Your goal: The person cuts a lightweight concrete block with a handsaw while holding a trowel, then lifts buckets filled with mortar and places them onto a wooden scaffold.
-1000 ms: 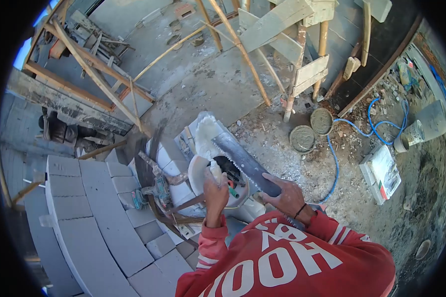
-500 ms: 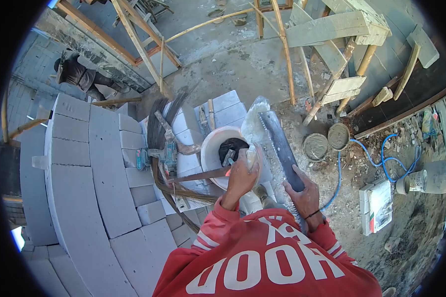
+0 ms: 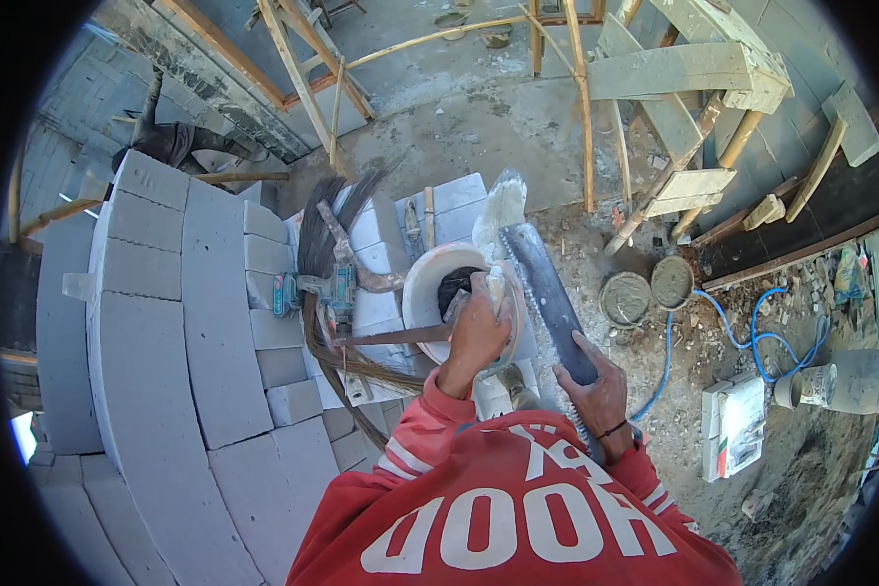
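Observation:
My left hand [image 3: 479, 330] is closed round a small pale object [image 3: 497, 285], over the right part of a white bucket [image 3: 423, 293]. Dark things lie inside the bucket. My right hand [image 3: 596, 384] grips a long, dark toothed saw blade [image 3: 549, 293], which slants up and left beside the bucket. Past the blade's far end lies a white-crusted flat piece [image 3: 501, 210]. Left of the bucket, a teal power drill [image 3: 340, 293] rests by a bundle of dark bristles [image 3: 317, 239]. A brown strip [image 3: 400, 336] reaches from there to the bucket.
Pale blocks [image 3: 146, 361] are stacked at left. Another person [image 3: 176, 145] is beyond them. Wooden scaffolding [image 3: 669, 73] stands at upper right, near two mortar-filled buckets [image 3: 625, 299]. A blue hose [image 3: 752, 337] and a white package [image 3: 734, 428] lie at right.
The view has shifted, so bucket and blocks appear further right or lower than at first. My left hand has moved over the bucket with the pale object; my right hand keeps hold of the saw.

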Demonstrator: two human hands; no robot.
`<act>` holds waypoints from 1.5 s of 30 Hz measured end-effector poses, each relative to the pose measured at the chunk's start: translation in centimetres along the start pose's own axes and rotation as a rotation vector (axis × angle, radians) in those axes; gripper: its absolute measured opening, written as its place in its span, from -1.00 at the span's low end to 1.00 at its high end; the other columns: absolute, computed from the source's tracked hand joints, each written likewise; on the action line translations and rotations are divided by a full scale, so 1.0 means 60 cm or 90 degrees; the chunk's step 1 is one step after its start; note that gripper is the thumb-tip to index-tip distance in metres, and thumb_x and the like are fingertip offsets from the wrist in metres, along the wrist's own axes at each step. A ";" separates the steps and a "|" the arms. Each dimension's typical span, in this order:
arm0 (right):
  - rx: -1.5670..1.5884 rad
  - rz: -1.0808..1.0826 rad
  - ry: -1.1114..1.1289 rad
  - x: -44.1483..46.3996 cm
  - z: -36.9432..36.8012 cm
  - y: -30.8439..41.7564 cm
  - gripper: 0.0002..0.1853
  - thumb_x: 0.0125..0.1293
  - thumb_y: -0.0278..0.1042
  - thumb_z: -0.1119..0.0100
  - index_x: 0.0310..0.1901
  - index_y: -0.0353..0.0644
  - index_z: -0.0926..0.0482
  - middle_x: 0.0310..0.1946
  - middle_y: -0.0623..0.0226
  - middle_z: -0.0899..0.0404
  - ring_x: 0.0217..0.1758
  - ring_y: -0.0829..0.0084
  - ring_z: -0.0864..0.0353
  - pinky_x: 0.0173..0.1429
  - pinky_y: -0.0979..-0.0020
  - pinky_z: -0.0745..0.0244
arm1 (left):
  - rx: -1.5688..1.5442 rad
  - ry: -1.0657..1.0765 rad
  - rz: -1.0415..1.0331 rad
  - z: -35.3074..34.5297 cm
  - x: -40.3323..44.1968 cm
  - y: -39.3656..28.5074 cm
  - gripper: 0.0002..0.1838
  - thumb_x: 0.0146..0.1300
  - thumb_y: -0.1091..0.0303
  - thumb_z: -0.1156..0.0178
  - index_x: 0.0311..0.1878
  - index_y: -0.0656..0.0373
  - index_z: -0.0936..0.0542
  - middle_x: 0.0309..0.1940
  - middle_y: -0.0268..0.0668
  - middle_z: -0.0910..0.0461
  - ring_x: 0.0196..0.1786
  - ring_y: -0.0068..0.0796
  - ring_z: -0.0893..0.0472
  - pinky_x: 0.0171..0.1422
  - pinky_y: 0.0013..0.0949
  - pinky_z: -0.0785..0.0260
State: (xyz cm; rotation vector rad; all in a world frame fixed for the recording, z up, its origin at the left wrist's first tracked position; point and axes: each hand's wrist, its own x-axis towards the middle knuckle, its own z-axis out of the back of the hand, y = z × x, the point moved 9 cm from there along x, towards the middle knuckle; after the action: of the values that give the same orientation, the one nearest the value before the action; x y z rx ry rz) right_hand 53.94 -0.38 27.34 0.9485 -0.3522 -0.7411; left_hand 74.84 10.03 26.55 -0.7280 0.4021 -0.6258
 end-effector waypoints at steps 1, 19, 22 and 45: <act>0.002 -0.008 -0.018 0.015 0.005 0.001 -0.38 0.12 -0.18 -0.48 0.24 -0.15 -0.59 0.00 -0.03 -0.70 0.02 0.09 -0.73 0.09 0.24 -0.60 | -0.018 -0.015 -0.036 -0.005 -0.009 -0.015 -0.46 0.29 0.29 -0.20 0.20 0.46 -0.35 -0.13 0.30 -0.59 0.00 0.35 -0.57 0.12 0.09 -0.40; 0.050 0.003 -0.015 0.025 -0.012 -0.003 -0.35 0.11 -0.20 -0.50 0.26 -0.20 -0.57 0.08 -0.06 -0.67 0.13 0.13 -0.71 0.19 0.24 -0.57 | -0.066 -0.046 -0.023 0.005 -0.021 -0.014 -0.55 0.29 0.31 -0.19 0.15 0.34 -0.35 -0.13 0.25 -0.60 -0.01 0.38 -0.56 0.10 0.16 -0.37; 0.059 -0.016 -0.057 0.056 0.020 0.020 -0.35 0.12 -0.20 -0.50 0.25 -0.20 -0.57 0.11 -0.06 -0.65 0.14 0.13 -0.70 0.18 0.24 -0.57 | -0.095 0.002 -0.048 0.010 -0.020 -0.024 -0.50 0.29 0.31 -0.19 0.19 0.38 -0.33 -0.13 0.26 -0.60 0.00 0.35 -0.57 0.12 0.15 -0.37; 0.046 0.009 -0.174 0.076 0.089 -0.011 -0.38 0.20 -0.31 -0.42 0.31 -0.21 -0.51 0.20 0.06 -0.61 0.20 0.27 -0.63 0.27 0.28 -0.49 | -0.147 0.071 -0.193 -0.078 -0.020 -0.031 -0.35 0.25 0.28 -0.25 0.33 0.43 -0.32 0.00 0.10 -0.64 0.08 0.02 -0.64 0.20 -0.10 -0.42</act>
State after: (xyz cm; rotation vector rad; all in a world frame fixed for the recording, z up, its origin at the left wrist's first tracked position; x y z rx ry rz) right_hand 53.81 -7.08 29.53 0.9126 -0.6281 -0.8510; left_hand 70.68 7.47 24.84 -0.9870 0.4759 -0.9186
